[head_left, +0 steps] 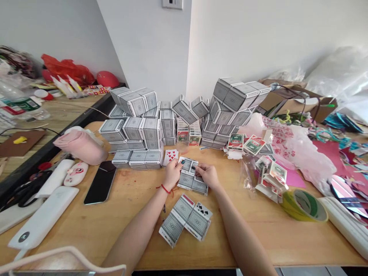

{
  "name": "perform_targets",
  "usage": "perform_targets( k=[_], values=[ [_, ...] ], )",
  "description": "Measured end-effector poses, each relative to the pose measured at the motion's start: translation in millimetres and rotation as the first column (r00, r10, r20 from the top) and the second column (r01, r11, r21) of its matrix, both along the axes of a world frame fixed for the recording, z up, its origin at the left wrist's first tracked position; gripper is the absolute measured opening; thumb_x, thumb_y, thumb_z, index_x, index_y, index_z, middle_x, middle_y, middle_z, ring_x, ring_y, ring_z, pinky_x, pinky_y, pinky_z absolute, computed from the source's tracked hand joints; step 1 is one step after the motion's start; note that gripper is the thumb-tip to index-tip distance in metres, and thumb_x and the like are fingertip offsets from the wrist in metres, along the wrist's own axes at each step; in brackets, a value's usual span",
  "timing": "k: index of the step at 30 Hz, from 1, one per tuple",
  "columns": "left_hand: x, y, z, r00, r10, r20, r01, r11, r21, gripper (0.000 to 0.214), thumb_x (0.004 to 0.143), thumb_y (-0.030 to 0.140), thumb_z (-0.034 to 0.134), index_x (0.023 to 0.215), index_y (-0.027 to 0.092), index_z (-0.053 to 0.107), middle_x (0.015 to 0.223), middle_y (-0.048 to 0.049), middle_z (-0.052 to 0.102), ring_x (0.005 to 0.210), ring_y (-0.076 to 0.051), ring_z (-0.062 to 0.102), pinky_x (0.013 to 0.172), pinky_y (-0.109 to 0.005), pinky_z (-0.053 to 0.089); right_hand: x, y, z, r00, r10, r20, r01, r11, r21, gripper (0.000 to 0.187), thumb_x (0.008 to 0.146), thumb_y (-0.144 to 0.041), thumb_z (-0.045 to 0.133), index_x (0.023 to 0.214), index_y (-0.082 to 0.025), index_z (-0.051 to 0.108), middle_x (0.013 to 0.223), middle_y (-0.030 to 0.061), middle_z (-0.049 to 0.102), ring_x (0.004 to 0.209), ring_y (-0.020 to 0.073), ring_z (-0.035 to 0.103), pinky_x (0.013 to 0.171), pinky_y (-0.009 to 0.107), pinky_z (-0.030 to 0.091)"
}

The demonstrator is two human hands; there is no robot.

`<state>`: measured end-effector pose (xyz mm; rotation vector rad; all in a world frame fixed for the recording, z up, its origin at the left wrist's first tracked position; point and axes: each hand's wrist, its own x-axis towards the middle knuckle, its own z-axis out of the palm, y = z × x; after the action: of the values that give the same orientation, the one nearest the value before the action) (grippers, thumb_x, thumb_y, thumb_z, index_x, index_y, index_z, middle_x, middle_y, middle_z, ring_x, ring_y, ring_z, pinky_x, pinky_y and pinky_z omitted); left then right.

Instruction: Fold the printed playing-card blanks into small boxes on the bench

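My left hand, with a red string at the wrist, pinches the left edge of a flat group of grey-backed playing cards. From the other side my right hand has its fingers closed at the upper right of the same cards; they seem to grip a card there. Nearer to me lies a second group of joined playing cards, with a ten of spades face up at its corner. Just beyond my left hand is a red heart card, face up.
Stacked blocks of folded cards stand at the back left and back right. Opened card boxes and a yellow tape roll lie right. A phone, a pink cloth roll and a white power bank lie left.
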<state>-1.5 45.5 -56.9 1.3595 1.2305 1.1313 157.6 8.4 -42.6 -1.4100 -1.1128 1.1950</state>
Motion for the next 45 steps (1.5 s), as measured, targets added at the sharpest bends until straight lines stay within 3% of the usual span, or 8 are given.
perform_targets(
  k=[11, 20, 22, 25, 29, 34, 38, 45],
  values=[
    [2, -1, -8.2, 0.995, 0.102, -0.010, -0.102, 0.993, 0.056, 0.019, 0.078, 0.023, 0.046, 0.063, 0.018, 0.035, 0.060, 0.0044, 0.037, 0.057, -0.010, 0.036, 0.057, -0.022, 0.030, -6, 6, -4.0, 1.000, 0.022, -0.011, -0.022, 0.998, 0.066, 0.033, 0.064, -0.045, 0.061, 0.076, -0.014, 0.066, 0.053, -0.0003, 0.060, 0.047, 0.0127, 0.053, 0.050, 0.025, 0.046],
    [6, -6, 2.7, 0.985, 0.124, 0.118, -0.125, 0.992, 0.006, 0.018, 0.076, 0.032, 0.052, 0.068, 0.016, 0.047, 0.063, 0.0019, 0.048, 0.061, -0.011, 0.045, 0.061, -0.023, 0.036, -1, 3, 0.0, 0.999, 0.001, -0.034, 0.001, 0.999, 0.055, 0.033, 0.064, -0.045, 0.062, 0.075, -0.014, 0.065, 0.052, 0.0000, 0.058, 0.047, 0.0125, 0.053, 0.050, 0.025, 0.045],
    [6, -5, 9.7, 0.954, 0.079, 0.289, -0.060, 0.995, -0.074, 0.022, 0.076, 0.037, 0.051, 0.071, 0.015, 0.052, 0.067, -0.0006, 0.054, 0.065, -0.013, 0.050, 0.063, -0.024, 0.039, 4, 2, 1.3, 0.999, -0.006, -0.038, 0.008, 0.999, 0.048, 0.034, 0.064, -0.044, 0.062, 0.076, -0.014, 0.066, 0.051, -0.0003, 0.057, 0.047, 0.0122, 0.052, 0.050, 0.025, 0.045],
    [2, -3, 19.5, 0.829, -0.034, 0.558, 0.210, 0.944, -0.254, 0.028, 0.074, 0.040, 0.052, 0.076, 0.013, 0.057, 0.068, -0.0032, 0.060, 0.067, -0.015, 0.056, 0.063, -0.027, 0.043, 9, 1, 2.4, 0.999, 0.016, -0.041, -0.014, 0.998, 0.058, 0.034, 0.064, -0.044, 0.063, 0.079, -0.013, 0.067, 0.051, -0.0009, 0.057, 0.046, 0.0114, 0.051, 0.049, 0.024, 0.044],
    [-8, 0, 26.2, 0.731, -0.101, 0.675, 0.412, 0.853, -0.319, 0.023, 0.069, 0.033, 0.061, 0.077, 0.012, 0.061, 0.069, -0.0042, 0.064, 0.068, -0.016, 0.060, 0.064, -0.028, 0.046, 9, 0, 3.3, 0.999, 0.035, 0.022, -0.037, 0.995, 0.089, 0.032, 0.066, -0.045, 0.060, 0.072, -0.014, 0.066, 0.050, -0.0005, 0.056, 0.046, 0.0117, 0.050, 0.048, 0.024, 0.043],
    [-16, 2, 25.2, 0.656, -0.066, 0.751, 0.500, 0.784, -0.368, 0.021, 0.075, 0.033, 0.055, 0.076, 0.012, 0.061, 0.067, -0.0047, 0.064, 0.060, -0.014, 0.058, 0.059, -0.027, 0.046, 8, -1, 5.1, 0.994, 0.035, 0.108, -0.049, 0.990, 0.135, 0.033, 0.068, -0.047, 0.057, 0.059, -0.015, 0.062, 0.050, 0.0005, 0.056, 0.047, 0.0121, 0.050, 0.048, 0.024, 0.041],
    [-17, 1, 20.9, 0.680, -0.089, 0.727, 0.516, 0.763, -0.390, 0.010, 0.073, 0.021, 0.058, 0.078, 0.013, 0.060, 0.071, -0.0052, 0.064, 0.066, -0.014, 0.059, 0.064, -0.027, 0.046, 12, -1, 6.3, 0.994, 0.057, 0.095, -0.070, 0.987, 0.142, 0.033, 0.068, -0.047, 0.057, 0.058, -0.015, 0.061, 0.050, -0.0005, 0.054, 0.047, 0.0113, 0.048, 0.049, 0.023, 0.040],
    [-13, -4, 15.4, 0.674, -0.239, 0.699, 0.618, 0.700, -0.358, 0.021, 0.065, 0.027, 0.067, 0.079, 0.014, 0.060, 0.074, -0.0058, 0.063, 0.071, -0.016, 0.058, 0.065, -0.027, 0.045, 11, -3, 8.1, 0.992, 0.091, 0.093, -0.100, 0.989, 0.107, 0.035, 0.066, -0.050, 0.058, 0.061, -0.016, 0.063, 0.050, -0.0005, 0.055, 0.048, 0.0125, 0.050, 0.049, 0.024, 0.042]
  ],
)
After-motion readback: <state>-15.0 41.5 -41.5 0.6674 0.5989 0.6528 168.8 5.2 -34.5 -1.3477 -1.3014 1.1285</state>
